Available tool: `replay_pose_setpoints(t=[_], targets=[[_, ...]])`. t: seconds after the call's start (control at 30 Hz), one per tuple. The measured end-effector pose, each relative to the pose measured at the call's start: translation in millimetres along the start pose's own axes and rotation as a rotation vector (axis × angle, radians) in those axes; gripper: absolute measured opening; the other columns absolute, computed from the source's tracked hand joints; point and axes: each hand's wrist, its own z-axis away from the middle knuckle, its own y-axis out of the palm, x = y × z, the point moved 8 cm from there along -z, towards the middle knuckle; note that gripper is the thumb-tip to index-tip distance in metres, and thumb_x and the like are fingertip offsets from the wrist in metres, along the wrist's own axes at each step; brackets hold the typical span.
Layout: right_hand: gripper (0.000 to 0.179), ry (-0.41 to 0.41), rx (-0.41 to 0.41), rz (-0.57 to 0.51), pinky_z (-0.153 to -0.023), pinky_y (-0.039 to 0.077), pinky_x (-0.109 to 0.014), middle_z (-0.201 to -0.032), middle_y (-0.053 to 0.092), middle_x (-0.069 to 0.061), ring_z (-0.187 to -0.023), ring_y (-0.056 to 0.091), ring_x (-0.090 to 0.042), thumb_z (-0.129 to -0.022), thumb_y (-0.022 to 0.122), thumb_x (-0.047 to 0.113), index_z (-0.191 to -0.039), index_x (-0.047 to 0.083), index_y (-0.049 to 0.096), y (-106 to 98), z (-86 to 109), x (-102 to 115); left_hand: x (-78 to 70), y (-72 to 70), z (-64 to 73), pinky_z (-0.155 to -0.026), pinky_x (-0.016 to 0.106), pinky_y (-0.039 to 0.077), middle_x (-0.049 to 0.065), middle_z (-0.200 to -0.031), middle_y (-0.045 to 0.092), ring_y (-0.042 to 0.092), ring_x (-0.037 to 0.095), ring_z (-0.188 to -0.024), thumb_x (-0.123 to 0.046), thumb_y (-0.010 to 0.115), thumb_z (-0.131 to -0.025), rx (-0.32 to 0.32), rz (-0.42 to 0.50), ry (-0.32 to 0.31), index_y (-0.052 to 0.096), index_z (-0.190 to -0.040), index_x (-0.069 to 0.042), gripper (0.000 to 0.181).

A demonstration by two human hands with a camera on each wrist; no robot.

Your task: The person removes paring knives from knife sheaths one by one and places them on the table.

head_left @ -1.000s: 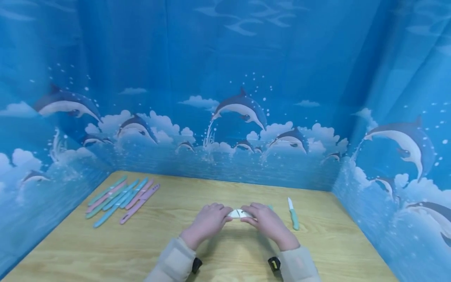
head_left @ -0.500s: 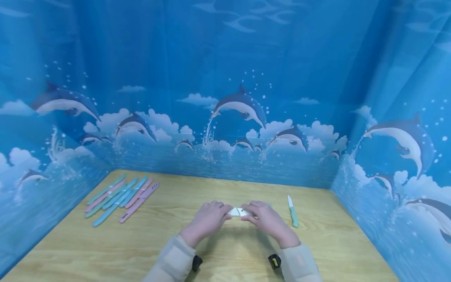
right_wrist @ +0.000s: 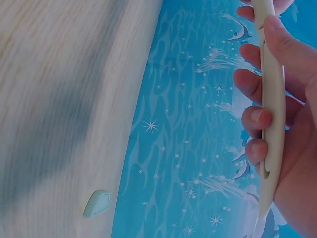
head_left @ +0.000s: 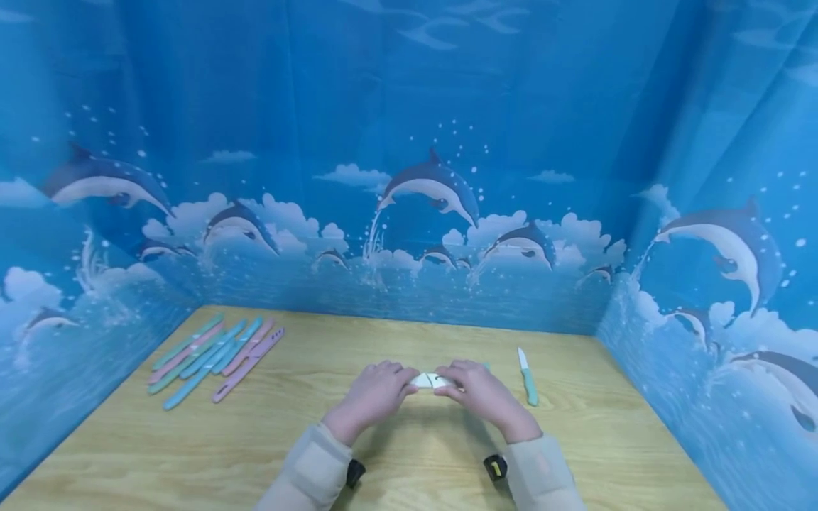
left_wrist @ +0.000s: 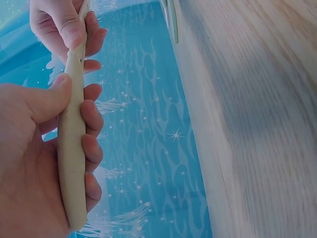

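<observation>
A cream fruit knife in its sheath is held crosswise above the table by both hands, and only its middle shows in the head view. My left hand grips the smooth handle, thumb along it and fingers curled behind. The slotted sheath is in the grip of my right hand, with the thumb near the joint. A thin dark line marks where handle and sheath meet. Right of the right hand lies a paring knife with a green handle and bare white blade.
Several sheathed knives in green, pink, blue and purple lie in an overlapping pile at the table's back left. A small pale green piece lies on the wooden table, mostly hidden behind the right hand in the head view. Dolphin-print curtains enclose the table.
The head view has shifted slightly, so everything sits a little higher and further left. Both hands keep the same hold on the cream knife.
</observation>
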Motion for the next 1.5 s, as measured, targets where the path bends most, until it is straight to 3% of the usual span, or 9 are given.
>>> replay_pose_setpoints(t=[0.73, 1.33, 1.5], targets=[[0.040, 0.051, 0.054, -0.069, -0.068, 0.050, -0.024, -0.089, 0.064, 0.006, -0.074, 0.052, -0.002, -0.093, 0.061, 0.037, -0.121, 0.009, 0.066, 2.3, 0.9, -8.4, -4.0, 2.0, -0.6, -0.080, 0.034, 0.049, 0.001, -0.104, 0.067, 0.059, 0.018, -0.095, -0.036, 0.050, -0.099, 0.016, 0.006, 0.018, 0.060, -0.127, -0.015, 0.036], [0.036, 0.042, 0.050, -0.034, -0.067, 0.050, -0.024, -0.088, 0.065, 0.004, -0.072, 0.053, -0.003, -0.091, 0.065, 0.032, -0.117, 0.008, 0.068, -3.2, -1.0, -4.9, -5.7, -0.9, -0.5, -0.079, 0.036, 0.051, 0.004, -0.103, 0.067, 0.061, 0.020, -0.093, -0.031, 0.052, -0.099, -0.012, 0.007, 0.042, 0.061, -0.124, -0.011, 0.033], [0.036, 0.049, 0.068, -0.069, -0.066, 0.049, -0.023, -0.089, 0.065, 0.004, -0.071, 0.052, -0.002, -0.092, 0.064, 0.032, -0.118, 0.008, 0.068, -2.7, 1.6, -6.0, -9.2, -2.4, 0.4, -0.078, 0.037, 0.051, 0.005, -0.102, 0.068, 0.061, 0.020, -0.092, -0.031, 0.052, -0.099, -0.035, 0.016, 0.072, 0.062, -0.122, -0.010, 0.033]])
